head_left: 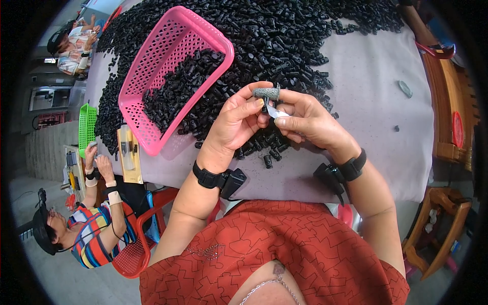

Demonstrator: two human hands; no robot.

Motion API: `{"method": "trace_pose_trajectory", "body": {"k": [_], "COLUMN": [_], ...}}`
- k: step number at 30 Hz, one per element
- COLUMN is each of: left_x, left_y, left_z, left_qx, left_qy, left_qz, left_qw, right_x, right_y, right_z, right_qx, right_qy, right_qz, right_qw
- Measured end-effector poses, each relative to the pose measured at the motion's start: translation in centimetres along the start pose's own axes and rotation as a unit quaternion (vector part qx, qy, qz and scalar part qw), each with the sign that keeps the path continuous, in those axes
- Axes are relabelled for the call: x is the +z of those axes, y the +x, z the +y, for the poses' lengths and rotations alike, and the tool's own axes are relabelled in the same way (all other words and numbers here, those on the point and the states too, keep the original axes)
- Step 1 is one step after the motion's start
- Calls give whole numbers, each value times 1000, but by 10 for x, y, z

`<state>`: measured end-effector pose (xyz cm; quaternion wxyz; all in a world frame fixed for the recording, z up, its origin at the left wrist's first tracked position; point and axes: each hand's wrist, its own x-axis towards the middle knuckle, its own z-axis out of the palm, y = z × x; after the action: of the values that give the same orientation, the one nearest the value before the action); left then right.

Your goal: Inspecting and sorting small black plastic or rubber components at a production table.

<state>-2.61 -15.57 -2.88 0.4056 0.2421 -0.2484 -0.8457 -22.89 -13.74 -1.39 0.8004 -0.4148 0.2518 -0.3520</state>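
Your hands are together over the near edge of the heap. The right hand (305, 119) pinches a small blade (277, 113), its pale flat showing between thumb and forefinger, and that forefinger wears a grey knitted fingertip cover (268, 93), a guard against the edge, I'd judge. The left hand (236, 119) is closed on a small black plastic piece (265, 105); only a sliver shows between the fingertips, right against the blade, so the two hands seem to brace each other for fine trimming.

At twelve o'clock from your grip lies the big pile of black plastic parts (284, 35), spread over the grey cloth-covered table (366, 101). At ten o'clock a pink basket (152, 76), tilted on the heap, holds more of the same parts, close by for easy dropping, probably. A single part (268, 161) lies at six o'clock. At nine o'clock another person (96, 223) in stripes works beside a green basket (86, 127).
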Motion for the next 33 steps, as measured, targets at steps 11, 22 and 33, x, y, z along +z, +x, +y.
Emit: {"method": "trace_pose_trajectory", "body": {"k": [11,22,33], "left_x": [5,31,13], "left_y": [1,-23,-27], "left_z": [1,14,54], "left_qx": [-4,336,507], "left_qy": [42,357,624], "left_qz": [-3,118,330], "left_qw": [999,864,495], "right_x": [-8,-4,-5], "right_y": [6,7,8], "right_z": [8,5,7], "right_qx": [-31,-50,-44], "right_qy": [21,65,62], "right_qz": [46,64,63], "right_qw": [998,995,995]}}
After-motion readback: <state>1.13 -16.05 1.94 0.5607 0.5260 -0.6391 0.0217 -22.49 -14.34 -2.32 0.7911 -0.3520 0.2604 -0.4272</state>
